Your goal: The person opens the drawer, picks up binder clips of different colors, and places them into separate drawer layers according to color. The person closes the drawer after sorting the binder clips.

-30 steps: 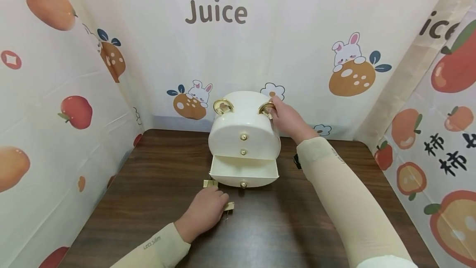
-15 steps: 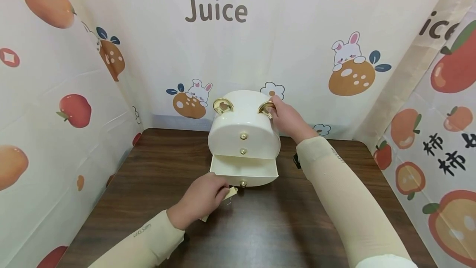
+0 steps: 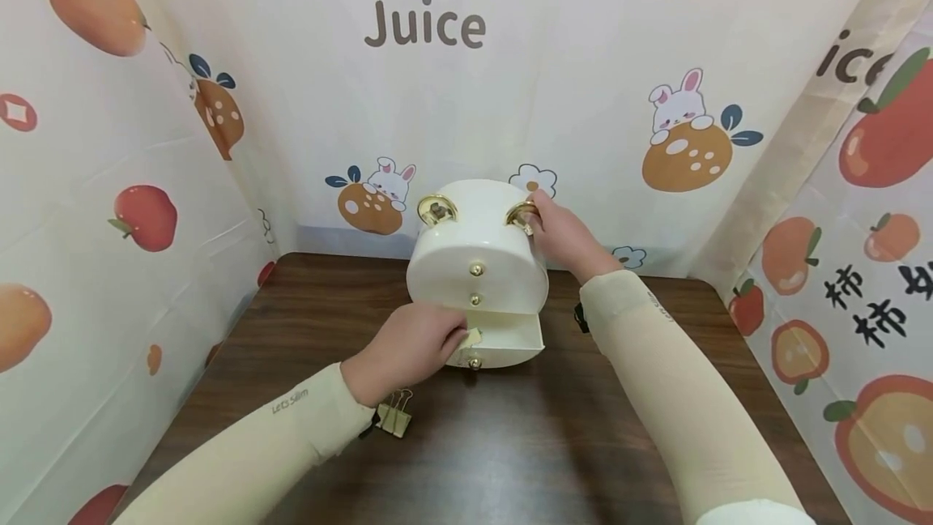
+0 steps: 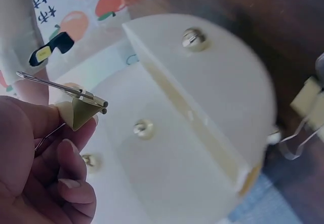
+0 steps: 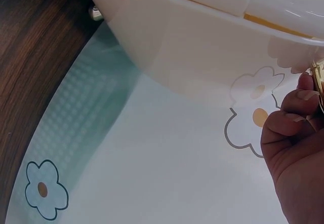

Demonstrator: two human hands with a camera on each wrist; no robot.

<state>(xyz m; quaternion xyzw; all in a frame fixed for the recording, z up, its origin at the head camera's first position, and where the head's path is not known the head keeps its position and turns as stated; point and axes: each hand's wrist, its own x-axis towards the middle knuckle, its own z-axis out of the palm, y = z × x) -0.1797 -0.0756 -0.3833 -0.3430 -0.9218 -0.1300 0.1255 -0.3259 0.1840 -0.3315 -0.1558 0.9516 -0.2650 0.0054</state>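
A white rounded drawer box (image 3: 477,278) with two gold ear-shaped rings on top stands on the table. Its bottom drawer (image 3: 510,356) is pulled out. My left hand (image 3: 411,343) is over that drawer's left part and pinches a gold binder clip (image 4: 83,107) between thumb and fingers. Another gold binder clip (image 3: 394,418) lies on the table near the left wrist. With my right hand (image 3: 564,235) I grip the right gold ear (image 3: 521,215); the right wrist view shows the curled fingers at its edge.
The left gold ear (image 3: 437,209) and small gold knobs (image 3: 477,269) stick out from the box. Printed curtains (image 3: 568,39) close in the dark wooden table (image 3: 525,444) at the back and sides.
My left hand has picked a binder clip up from the table and raised it to the open drawer. The other clip has ended up nearer the table's front. The right hand stays on the ear.
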